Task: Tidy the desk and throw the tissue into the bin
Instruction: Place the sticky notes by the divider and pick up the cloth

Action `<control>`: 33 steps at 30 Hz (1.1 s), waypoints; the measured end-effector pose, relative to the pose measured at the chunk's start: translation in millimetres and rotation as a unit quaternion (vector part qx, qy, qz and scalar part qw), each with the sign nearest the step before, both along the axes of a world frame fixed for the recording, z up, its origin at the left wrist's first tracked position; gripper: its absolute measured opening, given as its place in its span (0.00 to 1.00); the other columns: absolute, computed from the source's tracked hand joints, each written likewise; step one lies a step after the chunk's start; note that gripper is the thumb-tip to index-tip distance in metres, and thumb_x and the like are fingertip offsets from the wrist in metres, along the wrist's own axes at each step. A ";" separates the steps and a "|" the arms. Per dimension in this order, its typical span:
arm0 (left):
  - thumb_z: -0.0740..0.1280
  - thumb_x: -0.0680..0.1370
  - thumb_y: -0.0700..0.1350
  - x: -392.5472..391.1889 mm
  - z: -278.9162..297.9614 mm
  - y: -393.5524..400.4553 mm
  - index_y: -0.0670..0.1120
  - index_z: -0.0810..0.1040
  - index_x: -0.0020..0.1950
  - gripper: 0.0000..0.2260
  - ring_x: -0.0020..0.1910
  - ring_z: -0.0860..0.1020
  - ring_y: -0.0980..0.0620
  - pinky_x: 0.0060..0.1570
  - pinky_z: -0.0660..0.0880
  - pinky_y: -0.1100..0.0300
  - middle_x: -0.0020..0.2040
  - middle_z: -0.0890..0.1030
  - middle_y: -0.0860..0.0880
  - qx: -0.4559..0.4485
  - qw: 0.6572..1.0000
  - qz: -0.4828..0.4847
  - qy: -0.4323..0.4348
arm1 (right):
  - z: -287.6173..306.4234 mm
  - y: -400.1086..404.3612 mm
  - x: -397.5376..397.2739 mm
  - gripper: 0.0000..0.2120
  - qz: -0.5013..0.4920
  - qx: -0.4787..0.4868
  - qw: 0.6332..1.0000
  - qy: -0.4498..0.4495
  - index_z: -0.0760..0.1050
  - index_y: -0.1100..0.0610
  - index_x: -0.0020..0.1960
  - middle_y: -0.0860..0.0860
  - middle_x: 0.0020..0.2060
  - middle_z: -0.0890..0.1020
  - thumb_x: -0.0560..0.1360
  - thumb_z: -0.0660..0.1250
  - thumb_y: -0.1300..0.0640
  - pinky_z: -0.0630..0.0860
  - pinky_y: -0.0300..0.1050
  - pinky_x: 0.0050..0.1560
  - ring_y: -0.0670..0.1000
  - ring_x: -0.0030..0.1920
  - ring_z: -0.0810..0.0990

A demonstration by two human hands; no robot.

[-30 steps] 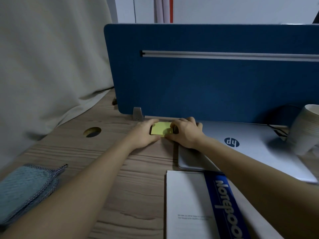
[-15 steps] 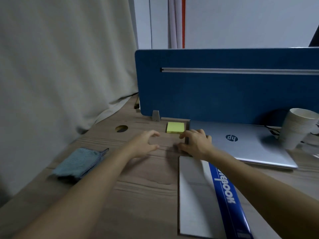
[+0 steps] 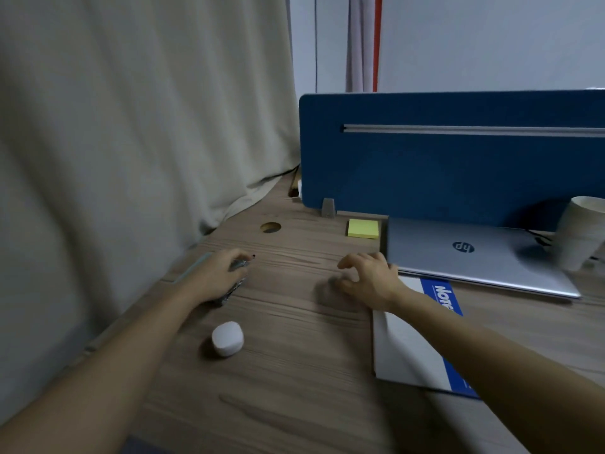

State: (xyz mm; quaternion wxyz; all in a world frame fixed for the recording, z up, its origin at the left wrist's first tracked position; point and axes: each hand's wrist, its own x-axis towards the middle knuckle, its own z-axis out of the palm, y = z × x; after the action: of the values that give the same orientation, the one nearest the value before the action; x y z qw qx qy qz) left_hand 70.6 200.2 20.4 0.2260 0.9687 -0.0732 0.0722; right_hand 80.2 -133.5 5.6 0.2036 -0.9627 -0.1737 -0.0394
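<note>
My left hand (image 3: 218, 273) rests on a blue-grey cloth (image 3: 236, 285) at the desk's left side. Its fingers curl over the cloth's checked edge, and hand and forearm hide most of the cloth. My right hand (image 3: 370, 276) hovers over bare wood with its fingers spread and holds nothing. A yellow sticky-note pad (image 3: 363, 228) lies flat by the blue divider (image 3: 442, 165), apart from both hands. A small white rounded case (image 3: 227, 338) sits on the desk beside my left forearm.
A closed silver laptop (image 3: 484, 257) lies right of the pad, with a white notebook with a blue stripe (image 3: 406, 342) in front of it under my right arm. A paper cup (image 3: 582, 231) stands far right. A curtain (image 3: 131, 142) hangs left; a cable hole (image 3: 270, 227) is nearby.
Both hands let go of the sticky-note pad and drew back toward me. My left hand went left onto the cloth. The view shifted and the white case came into sight.
</note>
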 end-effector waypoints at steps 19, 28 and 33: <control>0.70 0.76 0.55 19.4 -48.2 17.8 0.53 0.75 0.69 0.22 0.72 0.67 0.48 0.72 0.62 0.46 0.72 0.71 0.47 -0.040 0.999 0.012 0.030 | -17.5 31.3 26.7 0.15 0.015 0.026 0.999 -0.045 0.71 0.44 0.61 0.46 0.62 0.76 0.75 0.61 0.42 0.62 0.58 0.60 0.53 0.66 0.65; 0.66 0.78 0.56 96.0 -48.9 -99.7 0.51 0.72 0.71 0.23 0.72 0.66 0.46 0.70 0.64 0.48 0.73 0.70 0.47 -0.003 1.000 -0.017 0.018 | -12.5 -12.5 45.4 0.17 -0.068 0.006 0.996 -0.061 0.73 0.48 0.62 0.47 0.64 0.76 0.76 0.62 0.44 0.61 0.56 0.60 0.54 0.67 0.64; 0.63 0.78 0.59 144.5 -45.8 -145.5 0.53 0.71 0.72 0.24 0.71 0.66 0.45 0.68 0.66 0.47 0.73 0.70 0.48 0.018 1.000 -0.002 0.022 | -3.6 -48.8 70.9 0.18 -0.103 -0.010 0.992 -0.067 0.73 0.48 0.62 0.48 0.59 0.77 0.75 0.61 0.44 0.61 0.55 0.58 0.55 0.65 0.65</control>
State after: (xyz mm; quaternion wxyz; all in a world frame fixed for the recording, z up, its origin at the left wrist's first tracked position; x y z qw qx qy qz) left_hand 215.1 54.7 -25.4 0.2102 0.9738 -0.0710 0.0495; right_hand 151.1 -182.3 2.0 0.1769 -0.9726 -0.0875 -0.1225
